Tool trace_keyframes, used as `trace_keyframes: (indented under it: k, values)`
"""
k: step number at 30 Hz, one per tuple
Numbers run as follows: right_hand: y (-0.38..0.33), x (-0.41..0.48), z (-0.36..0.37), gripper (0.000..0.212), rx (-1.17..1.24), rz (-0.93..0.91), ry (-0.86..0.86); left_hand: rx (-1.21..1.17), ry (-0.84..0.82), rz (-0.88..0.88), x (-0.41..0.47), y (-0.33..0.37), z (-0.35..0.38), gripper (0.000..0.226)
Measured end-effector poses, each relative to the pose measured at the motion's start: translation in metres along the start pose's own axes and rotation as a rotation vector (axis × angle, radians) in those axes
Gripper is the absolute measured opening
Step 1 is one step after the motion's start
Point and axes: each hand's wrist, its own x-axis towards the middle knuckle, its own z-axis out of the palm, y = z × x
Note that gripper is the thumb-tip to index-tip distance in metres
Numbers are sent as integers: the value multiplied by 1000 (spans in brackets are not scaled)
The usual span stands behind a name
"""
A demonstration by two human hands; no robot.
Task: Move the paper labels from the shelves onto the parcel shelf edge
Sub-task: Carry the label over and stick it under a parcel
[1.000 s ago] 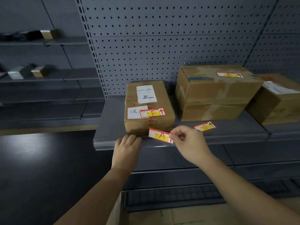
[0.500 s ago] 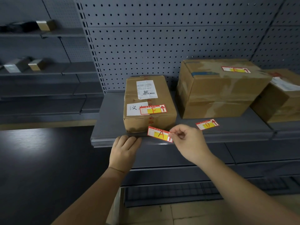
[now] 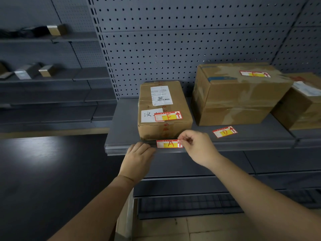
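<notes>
Along the front of the grey shelf, label A sits flat against the shelf edge
A pegboard wall backs three brown parcels: the large parcel bears label E, the right parcel is cut off by the frame, and the small parcel bears label F. The left hand lays its fingers together on the edge just left of label A, tips hard to make out. The right hand pinches label A's right end, covering part of its arrow. Label D lies loose on the shelf
</notes>
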Motion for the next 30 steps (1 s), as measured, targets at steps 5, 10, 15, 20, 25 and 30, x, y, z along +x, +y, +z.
trace_keyframes:
  k: [5, 10, 15, 20, 25, 30]
  values:
    - [0, 5, 10, 11, -80, -62, 11, -84, -119, -107, 4, 2, -9, 16]
    - [0, 5, 14, 15, -141, -128, 9, -123, -157, -207, 5, 5, -13, 23]
    - [-3, 5, 19, 18, -227, -162, -14, -112, -161, -217, 5, 5, -11, 27]
    - [-3, 0, 19, 22, -264, -106, 22, -92, -173, -180, 7, 5, -14, 24]
    - [-8, -7, 13, 32, -246, -70, 3, -49, -178, -198, 10, 11, -22, 18]
    - [-27, -12, -1, 33, -226, -55, 7, -13, -143, -230, 29, 26, -49, 20]
